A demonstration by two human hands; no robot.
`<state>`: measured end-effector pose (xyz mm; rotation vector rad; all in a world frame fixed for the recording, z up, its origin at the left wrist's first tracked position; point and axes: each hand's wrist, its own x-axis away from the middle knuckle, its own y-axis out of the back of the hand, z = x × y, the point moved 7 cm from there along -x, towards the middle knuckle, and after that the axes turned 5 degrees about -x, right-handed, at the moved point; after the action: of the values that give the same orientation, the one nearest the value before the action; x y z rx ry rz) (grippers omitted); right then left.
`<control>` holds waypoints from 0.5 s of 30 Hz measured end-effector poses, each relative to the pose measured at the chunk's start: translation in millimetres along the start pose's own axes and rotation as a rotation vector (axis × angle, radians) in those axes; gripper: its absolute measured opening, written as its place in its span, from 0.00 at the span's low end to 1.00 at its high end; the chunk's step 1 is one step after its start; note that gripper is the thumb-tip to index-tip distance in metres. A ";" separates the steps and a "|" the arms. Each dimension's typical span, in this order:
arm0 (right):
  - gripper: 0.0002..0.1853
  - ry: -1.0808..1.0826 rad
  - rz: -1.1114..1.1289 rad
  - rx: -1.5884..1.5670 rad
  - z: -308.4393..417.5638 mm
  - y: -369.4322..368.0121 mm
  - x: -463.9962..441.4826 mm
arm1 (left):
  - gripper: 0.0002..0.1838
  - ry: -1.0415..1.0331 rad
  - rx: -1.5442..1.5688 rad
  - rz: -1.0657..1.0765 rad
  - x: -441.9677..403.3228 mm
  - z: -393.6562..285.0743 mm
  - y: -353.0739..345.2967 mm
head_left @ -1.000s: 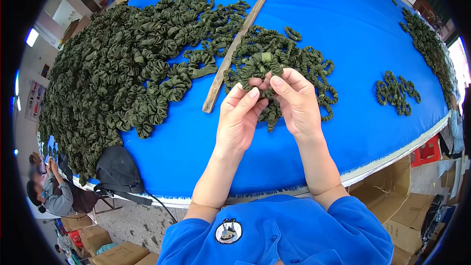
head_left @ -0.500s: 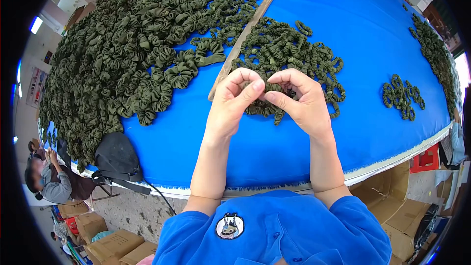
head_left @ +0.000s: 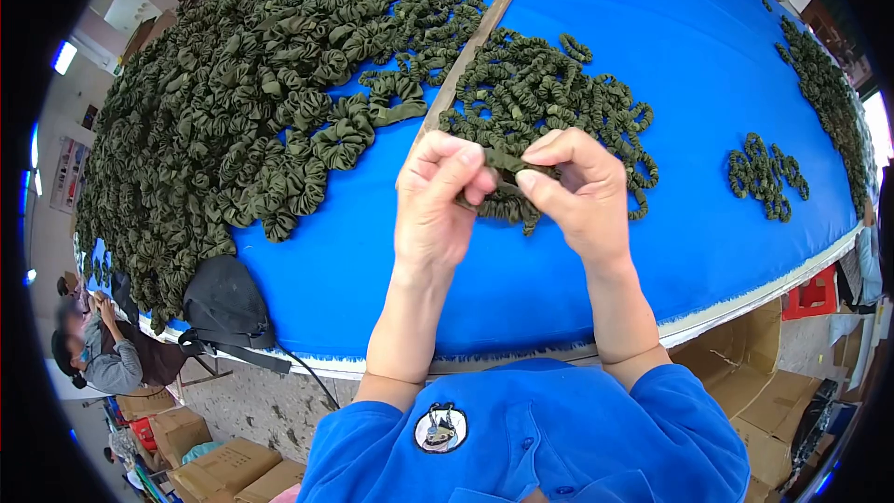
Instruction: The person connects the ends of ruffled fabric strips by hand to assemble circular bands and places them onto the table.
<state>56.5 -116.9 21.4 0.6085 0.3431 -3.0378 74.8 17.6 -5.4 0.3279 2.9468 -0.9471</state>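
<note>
A dark green scrunchie [head_left: 506, 161] is stretched between my two hands above the blue-covered table [head_left: 521, 289]. My left hand [head_left: 438, 194] pinches its left end between thumb and fingers. Thumb and forefinger of my right hand [head_left: 585, 188] close on its other end. Just beyond and beneath my hands lies a heap of small, tightly gathered scrunchies [head_left: 531, 84]. My fingers hide part of the held piece.
A wooden strip [head_left: 477, 42] separates this heap from a large pile of fuller scrunchies [head_left: 242, 84] on the left. A small cluster [head_left: 766, 177] and another pile [head_left: 824, 93] lie right. A black bag-like item [head_left: 223, 298] rests near a seated person [head_left: 116, 363]. Cardboard boxes [head_left: 223, 468] stand below.
My hands have drawn slightly apart, and the scrunchie now shows as a stretched band between them. My left fingers have curled in more. The heaps look the same.
</note>
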 end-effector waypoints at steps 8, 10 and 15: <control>0.04 -0.172 -0.042 -0.316 -7.9 3.6 -0.3 | 0.02 -0.035 0.153 -0.005 -3.0 0.0 -5.4; 0.04 -0.211 -0.060 -0.361 -10.1 3.0 -0.7 | 0.03 -0.004 0.137 0.003 -3.6 0.9 -7.6; 0.05 -0.206 -0.087 -0.294 -5.8 10.9 -6.4 | 0.04 0.014 0.034 0.044 -4.8 -5.1 -6.5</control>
<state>65.3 -126.4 16.3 0.2664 0.8051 -3.0042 78.3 14.5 3.0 0.4013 2.9255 -0.9950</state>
